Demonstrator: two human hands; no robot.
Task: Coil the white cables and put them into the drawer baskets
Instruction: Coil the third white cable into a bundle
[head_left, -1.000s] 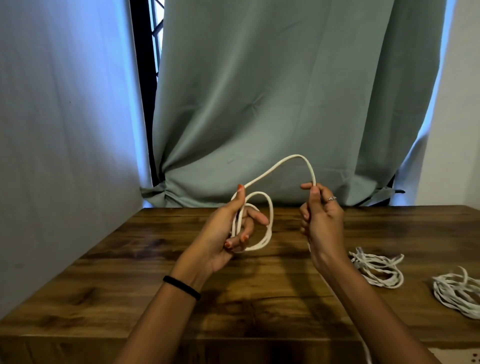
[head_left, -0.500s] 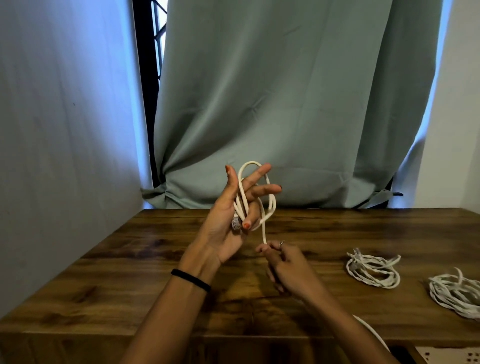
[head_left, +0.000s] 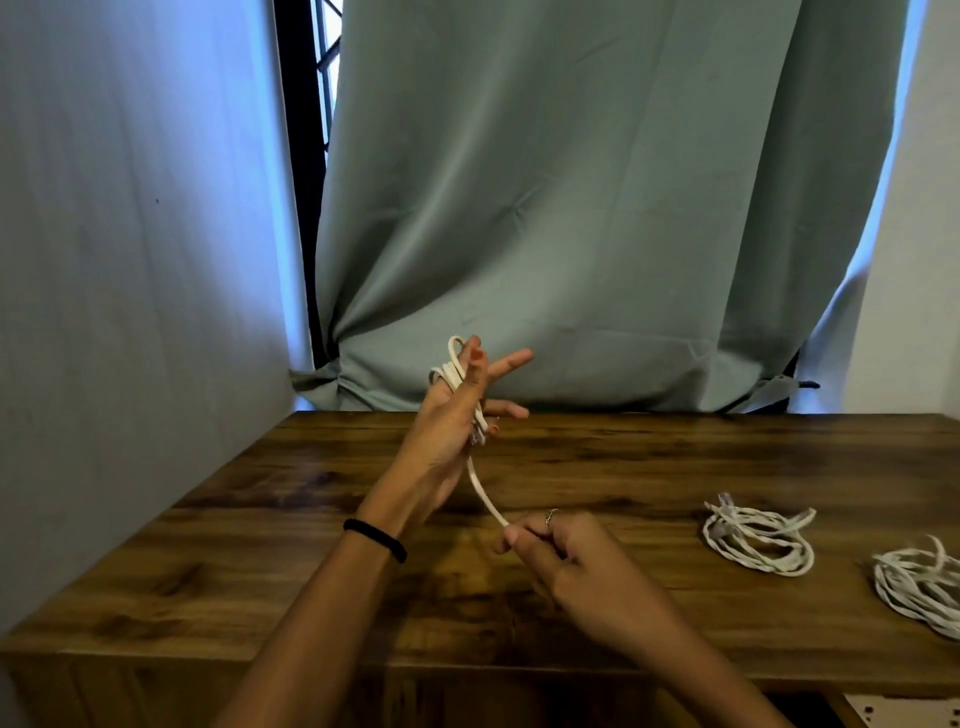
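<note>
Left fingers (head_left: 511, 359): index and another finger extended and spread toward the curtain; thumb raised, pressing cable loops against the palm.

Left hand (head_left: 457, 415): held upright above the table, palm turned right, several turns of cable wound round it. A black band (head_left: 375, 539) sits on the wrist.

Cable (head_left: 480, 491): white, round. Loops run from above the thumb down across the palm; 1 free strand drops from the bottom of the hand and slants down-right to the right hand. In the air, clear of the table.

Right fingers (head_left: 514, 535): curled, thumb and forefinger pinching the strand at its lower end. A ring (head_left: 550, 517) shows on 1 finger.

Right hand (head_left: 576, 561): low, knuckles up, just over the table near its front half, below and right of the left hand.

Table (head_left: 260, 545): dark wood-grain top, front edge toward the camera.

Bundle 1 (head_left: 758, 540): loose coil of thin white cable lying flat on the table, right of the right hand and well apart from it.

Bundle 2 (head_left: 924, 587): similar white coil, further right, partly cut by the picture's edge; close beside bundle 1, not touching.

Curtain (head_left: 597, 208): grey-green, hanging behind the table's far edge.

Wall (head_left: 130, 260): pale, along the left side.
</note>
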